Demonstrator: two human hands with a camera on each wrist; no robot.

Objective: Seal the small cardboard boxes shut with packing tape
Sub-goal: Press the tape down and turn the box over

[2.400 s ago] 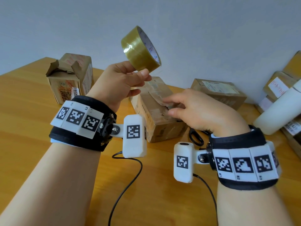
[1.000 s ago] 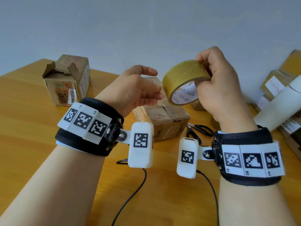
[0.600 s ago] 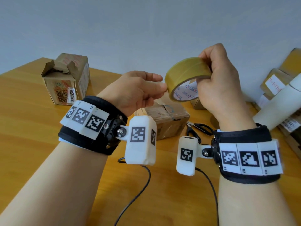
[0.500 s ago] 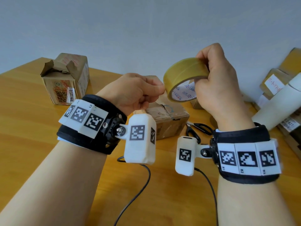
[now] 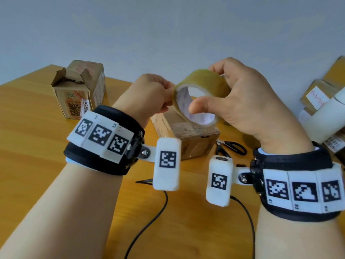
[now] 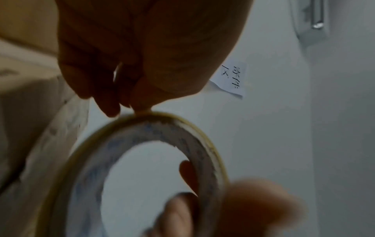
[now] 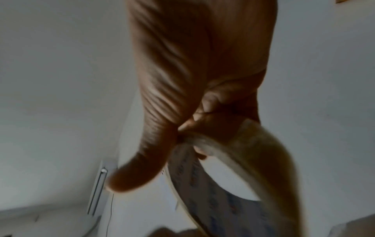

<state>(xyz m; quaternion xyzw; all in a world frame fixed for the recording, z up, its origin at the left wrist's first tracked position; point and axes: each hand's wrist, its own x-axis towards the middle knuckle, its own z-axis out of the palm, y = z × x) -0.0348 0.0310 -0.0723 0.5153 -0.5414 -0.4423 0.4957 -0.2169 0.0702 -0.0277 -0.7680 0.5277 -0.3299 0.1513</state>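
Note:
A brownish roll of packing tape (image 5: 203,81) is held up in the air by my right hand (image 5: 207,90), with the fingers over its top and the thumb in front of the core opening. My left hand (image 5: 170,96) pinches at the roll's left outer rim with thumb and fingertips; the left wrist view shows those fingertips (image 6: 113,109) meeting on the edge of the roll (image 6: 194,137). Whether a loose tape end is lifted I cannot tell. A small cardboard box (image 5: 188,131) with its flaps down sits on the table right under the roll. Another small box (image 5: 78,92) stands at the back left with torn flaps open.
Black scissors (image 5: 229,148) lie on the wooden table (image 5: 28,146) right of the middle box. More cardboard boxes (image 5: 317,92) and a white cylinder (image 5: 328,116) crowd the right edge. Two black cables (image 5: 149,221) trail across the table toward me.
The roll went from my left hand to my right. Since half a second ago it has dropped and tipped so its opening faces me, and my left fingers have closed on its rim.

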